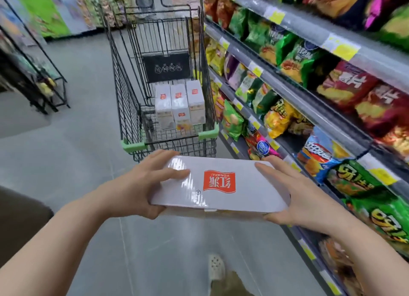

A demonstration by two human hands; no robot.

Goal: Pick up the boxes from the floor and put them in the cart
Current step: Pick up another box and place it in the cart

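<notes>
Carrying white box [221,185] toward cart [205,134], gripping its ends with left hand [141,182] and right hand [294,196]. Holding it level just short of cart, three boxes [179,103] apparently standing inside. Needing lift over rim next.

Bare forearms, one pale clog, olive-brown trousers

Both arms are bare from the frame's edge to the fingertips — no sleeve, watch, ring or bracelet shows on the left hand [141,185] or the right hand [294,198]. Fingernails look short and unpainted (blur hides finer detail). Low in the head view a pale, off-white clog-style shoe [216,267] shows, its toe cap dotted with round holes — above it a trouser leg [230,284] in a dull olive-brown cloth.
</notes>
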